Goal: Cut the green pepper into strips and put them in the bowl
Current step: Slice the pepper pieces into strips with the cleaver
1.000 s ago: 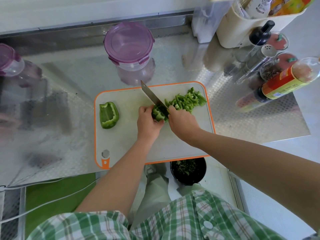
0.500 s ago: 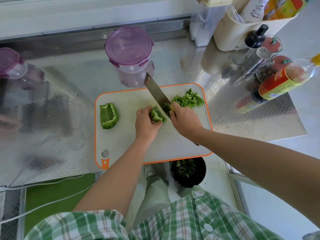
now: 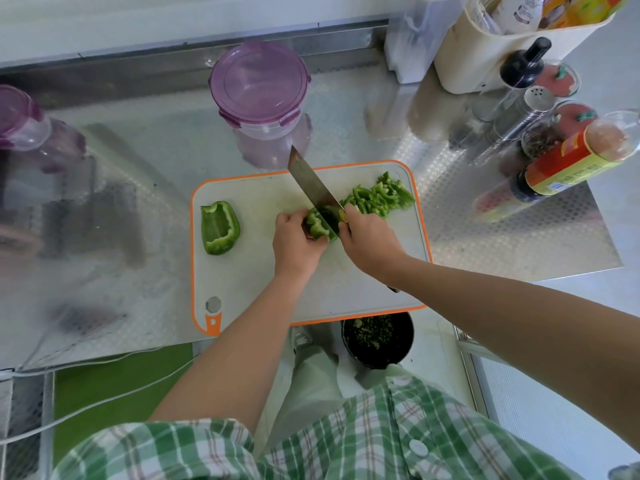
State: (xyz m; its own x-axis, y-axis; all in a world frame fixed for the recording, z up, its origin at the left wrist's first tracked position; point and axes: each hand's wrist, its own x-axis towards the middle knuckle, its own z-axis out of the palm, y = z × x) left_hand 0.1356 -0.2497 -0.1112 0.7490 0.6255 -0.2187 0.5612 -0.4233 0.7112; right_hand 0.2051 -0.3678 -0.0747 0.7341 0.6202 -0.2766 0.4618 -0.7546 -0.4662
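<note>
**A:** Where's the green pepper piece (image 3: 317,226) sat right now?

**B:** Middle of the orange-rimmed white cutting board (image 3: 263,278). It's glossy, bright green and curled, and it's boxed in between both hands.

**A:** And the fingers?

**B:** On the left hand (image 3: 296,242) the fingers (image 3: 290,220) are curled over the piece's left side, so it's gripped and held down on the board. The right hand (image 3: 369,242) is closed tight round the knife (image 3: 311,188) handle, which is mostly hidden. The blade is angled off to the far left, and its edge is set against the piece's right end.

**A:** Anything else on there?

**B:** A pile of strips (image 3: 379,195) is heaped just right of the blade, near the board's far right corner. An uncut pepper half (image 3: 220,232) is laid hollow side up at the left, well apart from the hands. The board is laid on a shiny metal desk (image 3: 138,237). A purple-lidded tub (image 3: 259,84) is stood behind it. A black bowl (image 3: 377,337) with chopped green bits can be seen below the near edge.
</note>
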